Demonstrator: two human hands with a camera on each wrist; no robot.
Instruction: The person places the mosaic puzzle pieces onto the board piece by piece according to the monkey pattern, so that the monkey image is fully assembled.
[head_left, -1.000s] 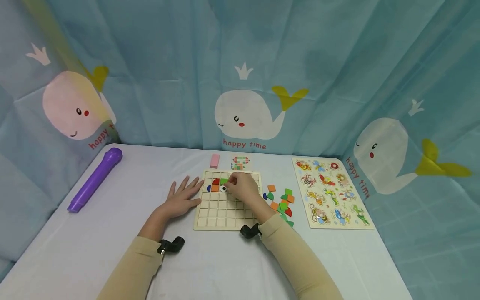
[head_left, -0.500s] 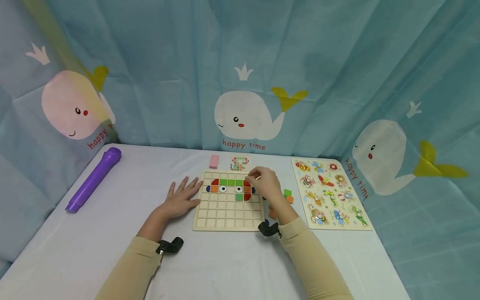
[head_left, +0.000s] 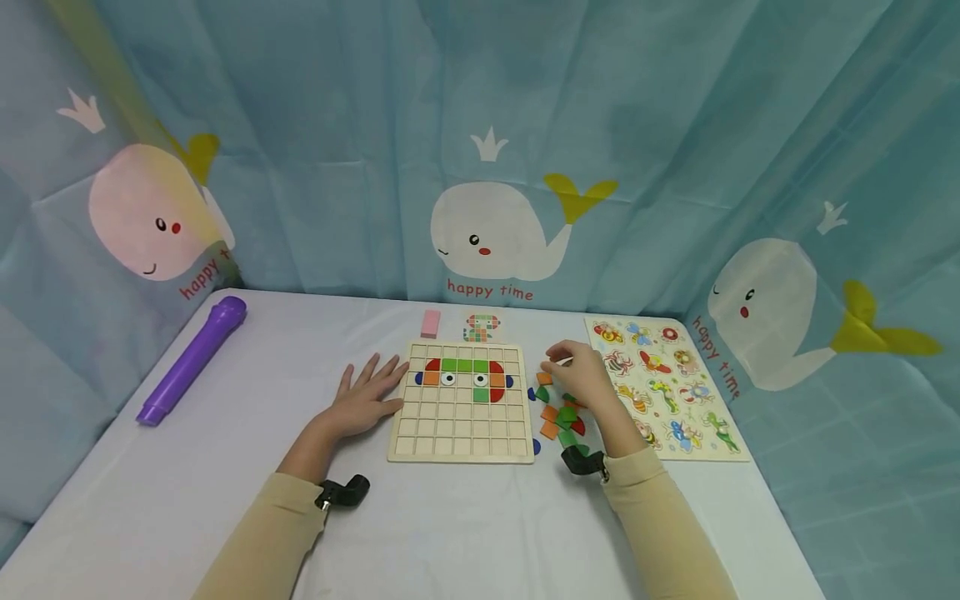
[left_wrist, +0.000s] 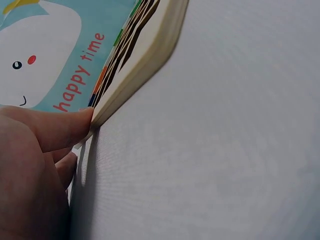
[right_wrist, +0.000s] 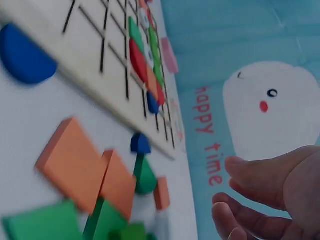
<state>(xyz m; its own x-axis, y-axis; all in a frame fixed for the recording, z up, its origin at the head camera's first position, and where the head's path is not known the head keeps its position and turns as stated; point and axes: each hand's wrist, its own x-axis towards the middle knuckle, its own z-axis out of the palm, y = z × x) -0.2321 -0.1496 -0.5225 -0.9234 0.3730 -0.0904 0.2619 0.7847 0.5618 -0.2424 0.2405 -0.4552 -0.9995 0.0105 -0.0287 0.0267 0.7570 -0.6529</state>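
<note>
A wooden grid board [head_left: 442, 433] lies on the table, with a pattern of colored tiles [head_left: 465, 366] in its upper rows. My left hand [head_left: 362, 406] rests flat at the board's left edge with fingers spread; in the left wrist view its thumb [left_wrist: 75, 127] meets the board's side. Right of the board, my right hand [head_left: 583, 375] hovers over the far end of a pile of loose tiles. Orange [right_wrist: 75, 162], green [right_wrist: 42, 222] and blue pieces lie there. A gap shows between the right thumb [right_wrist: 260, 172] and fingers, with nothing in it.
Behind the board are a small pattern card [head_left: 481, 327] and a pink block [head_left: 430, 323]. An insect picture board [head_left: 675, 392] lies at right, partly behind the right hand. A purple microphone-shaped tube [head_left: 191, 362] lies at left. A whale-print curtain [head_left: 337, 208] hangs behind the table.
My right hand has moved right, from over the board's tile pattern to above the loose pile, uncovering the pattern's right half. My left hand has stayed at the board's edge.
</note>
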